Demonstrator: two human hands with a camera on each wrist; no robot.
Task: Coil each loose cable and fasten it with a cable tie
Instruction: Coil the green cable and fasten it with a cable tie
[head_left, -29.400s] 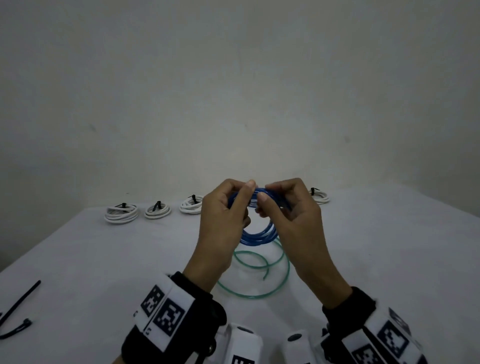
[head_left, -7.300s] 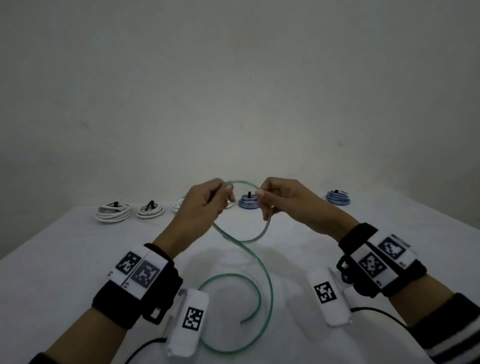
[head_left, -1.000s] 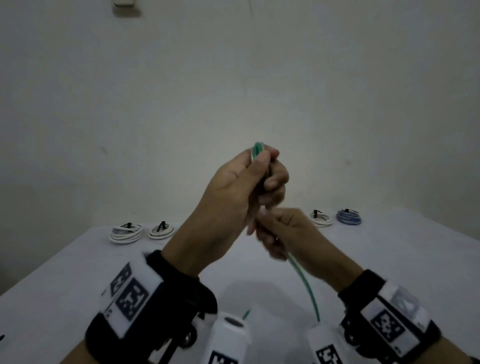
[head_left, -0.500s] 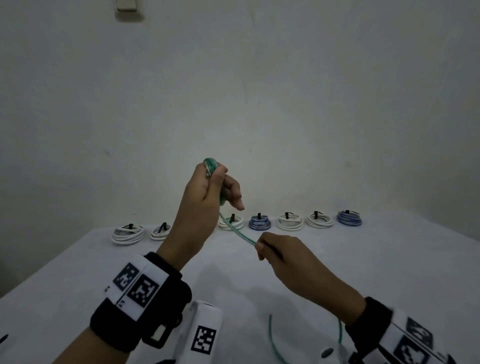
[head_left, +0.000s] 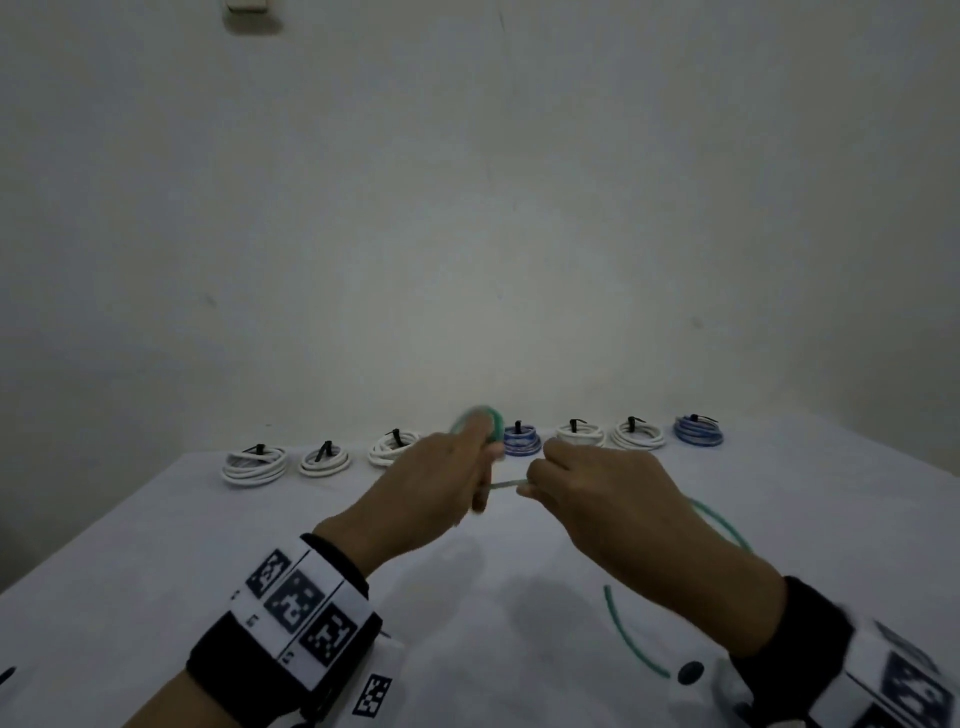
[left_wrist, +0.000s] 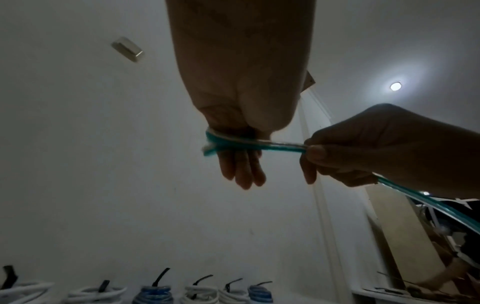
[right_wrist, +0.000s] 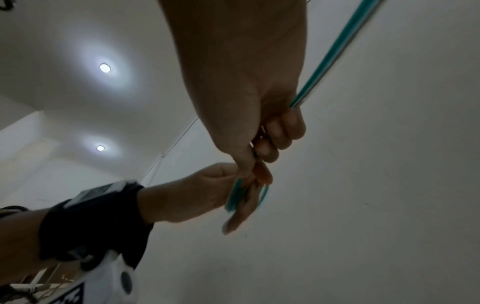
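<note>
A thin green cable (head_left: 723, 526) is partly wound into a small coil (head_left: 484, 419) around the fingers of my left hand (head_left: 470, 486), which holds it above the white table (head_left: 156, 561). A short straight stretch runs from the coil to my right hand (head_left: 527, 486), which pinches the cable between thumb and fingertips. The loose tail arcs out past my right wrist and drops onto the table. In the left wrist view the cable (left_wrist: 249, 145) loops over my left hand's fingers (left_wrist: 242, 166). In the right wrist view the cable (right_wrist: 335, 51) leaves my right hand (right_wrist: 255, 164).
Several tied coils stand in a row along the table's far edge: white coils (head_left: 254, 462) at the left, a blue coil (head_left: 522, 441) in the middle, more white coils (head_left: 638, 435), and a blue coil (head_left: 697, 431) at the right. A black cable tie (head_left: 8, 675) peeks in at the left edge.
Both hands have come down from chest height to just above the table. My right hand has slid close beside the left, and the cable between them is now short.
</note>
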